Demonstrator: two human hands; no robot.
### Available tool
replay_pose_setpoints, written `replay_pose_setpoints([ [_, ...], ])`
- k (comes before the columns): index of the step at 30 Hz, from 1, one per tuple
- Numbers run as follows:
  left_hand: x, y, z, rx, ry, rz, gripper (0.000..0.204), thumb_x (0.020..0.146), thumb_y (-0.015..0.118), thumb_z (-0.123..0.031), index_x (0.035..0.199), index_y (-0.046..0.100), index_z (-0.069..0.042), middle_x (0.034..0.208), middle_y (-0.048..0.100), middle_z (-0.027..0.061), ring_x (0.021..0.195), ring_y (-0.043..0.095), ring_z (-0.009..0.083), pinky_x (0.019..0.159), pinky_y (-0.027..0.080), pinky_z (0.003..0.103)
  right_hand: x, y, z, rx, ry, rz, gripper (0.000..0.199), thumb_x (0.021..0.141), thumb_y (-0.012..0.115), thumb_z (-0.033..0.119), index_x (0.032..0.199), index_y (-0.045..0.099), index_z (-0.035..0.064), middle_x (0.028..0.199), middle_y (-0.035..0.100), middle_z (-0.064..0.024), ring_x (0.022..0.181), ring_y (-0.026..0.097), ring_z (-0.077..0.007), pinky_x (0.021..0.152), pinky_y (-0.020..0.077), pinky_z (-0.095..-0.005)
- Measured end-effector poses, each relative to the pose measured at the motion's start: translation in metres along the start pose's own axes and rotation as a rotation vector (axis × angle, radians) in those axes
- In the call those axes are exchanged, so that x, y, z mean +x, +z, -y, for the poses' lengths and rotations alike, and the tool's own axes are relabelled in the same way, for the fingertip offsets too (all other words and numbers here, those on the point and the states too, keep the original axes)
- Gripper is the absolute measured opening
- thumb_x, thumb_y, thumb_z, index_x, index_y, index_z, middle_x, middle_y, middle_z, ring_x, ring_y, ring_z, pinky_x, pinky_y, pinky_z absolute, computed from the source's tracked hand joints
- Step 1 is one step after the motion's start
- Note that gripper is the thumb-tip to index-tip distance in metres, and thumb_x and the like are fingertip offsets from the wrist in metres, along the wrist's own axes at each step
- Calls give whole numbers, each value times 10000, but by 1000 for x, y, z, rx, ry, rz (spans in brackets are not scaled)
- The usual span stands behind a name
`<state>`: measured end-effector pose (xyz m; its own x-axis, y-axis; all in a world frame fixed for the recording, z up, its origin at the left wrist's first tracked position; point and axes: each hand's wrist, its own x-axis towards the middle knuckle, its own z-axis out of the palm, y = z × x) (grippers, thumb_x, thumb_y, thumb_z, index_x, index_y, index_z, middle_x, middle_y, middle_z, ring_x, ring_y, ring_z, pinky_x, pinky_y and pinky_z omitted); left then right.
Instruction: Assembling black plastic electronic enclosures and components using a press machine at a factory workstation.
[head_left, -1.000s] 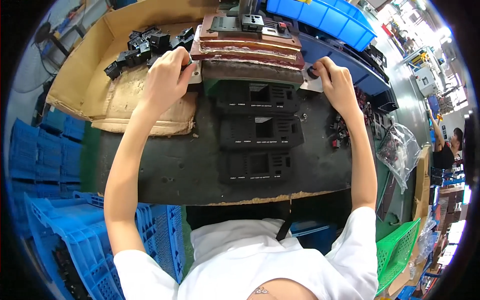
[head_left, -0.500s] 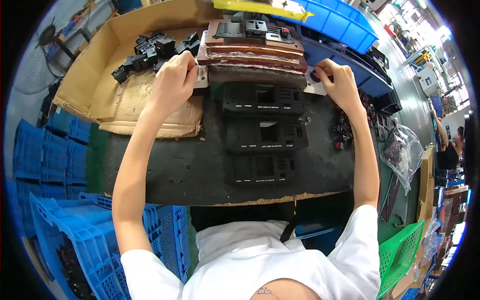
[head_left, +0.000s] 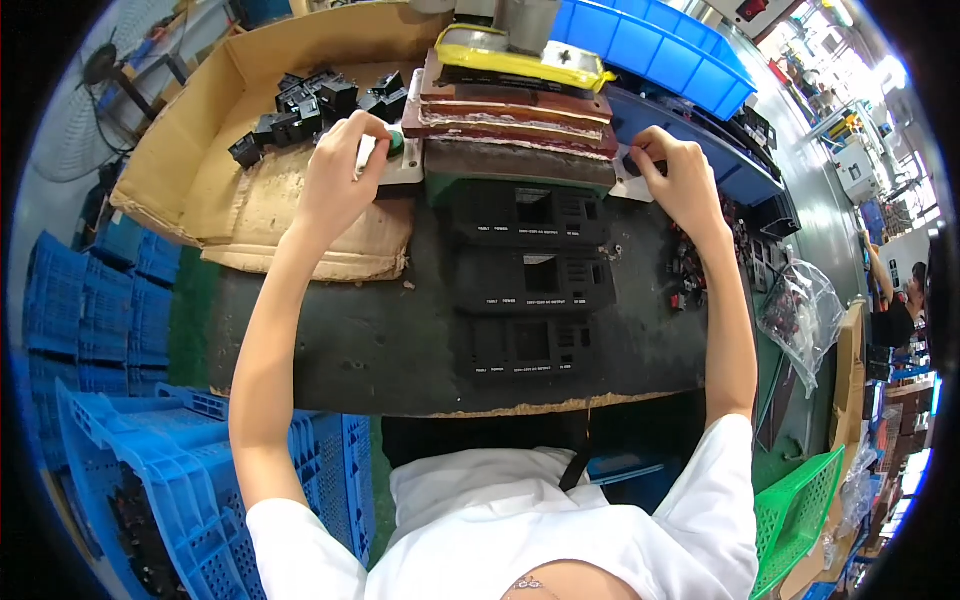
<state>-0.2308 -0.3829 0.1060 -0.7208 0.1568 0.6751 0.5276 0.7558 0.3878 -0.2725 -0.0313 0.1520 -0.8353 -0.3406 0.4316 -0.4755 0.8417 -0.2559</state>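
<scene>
Green button [head_left: 396, 145] sits just right of the curled left hand [head_left: 343, 165], dark knob [head_left: 630, 164] just left of the curled right hand [head_left: 678, 172]; whether either pinches, I cannot tell

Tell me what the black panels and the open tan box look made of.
Black panels: probably moulded plastic, matte, judging by even colour and crisp cutouts; coated metal is possible. Tan box: cardboard, dull, given its creased, ragged-edged flap.

Three black tabletop panels [head_left: 503, 280], two hands [head_left: 345, 165] [head_left: 680, 172]
</scene>
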Motion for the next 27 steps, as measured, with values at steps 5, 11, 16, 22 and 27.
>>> replay_pose_setpoints([
  [5, -3, -6, 4, 65, 32, -80, 121, 781, 563, -64, 895, 526, -43, 853, 587, 87, 852, 551, 279, 785, 408, 358, 7, 9, 35, 19, -188, -253, 141, 823, 591, 119, 899, 597, 0, 885, 642, -107, 810, 628, -231, 715, 475, -292],
  [11, -1, -5, 3, 159, 88, -79, 140, 786, 562, -74, 922, 533, -55, 884, 589, 75, 889, 554, 262, 803, 405, 357, 61, 43, 43, 132, -485, -136, 445, 845, 597, 290, 1175, 516, 2, 1140, 556, -162, 1044, 537, -301, 893, 417, -330],
  [16, 0, -7, 3, 172, 103, -82, 149, 785, 563, -80, 928, 531, -56, 890, 590, 69, 895, 553, 260, 811, 405, 359, 93, 46, 40, 176, -445, 72, 558, 824, 606, 404, 1230, 498, 37, 1186, 531, -170, 1056, 521, -286, 914, 404, -344],
  [22, -1, -5, -1, -103, 13, -143, 212, 791, 578, -83, 992, 520, -50, 864, 602, 81, 852, 569, 248, 769, 427, 343, 99, 41, 46, 34, -537, 60, 469, 866, 551, 379, 1203, 512, 56, 1142, 541, -159, 1041, 520, -292, 913, 399, -350],
  [27, 1, -4, -18, -458, -306, -92, 260, 849, 592, -161, 1059, 496, -43, 806, 613, 61, 740, 574, 118, 684, 442, 270, 82, 30, 60, -37, -564, -143, 490, 877, 531, 334, 1256, 413, 46, 1118, 523, -165, 1056, 486, -329, 935, 373, -392],
])
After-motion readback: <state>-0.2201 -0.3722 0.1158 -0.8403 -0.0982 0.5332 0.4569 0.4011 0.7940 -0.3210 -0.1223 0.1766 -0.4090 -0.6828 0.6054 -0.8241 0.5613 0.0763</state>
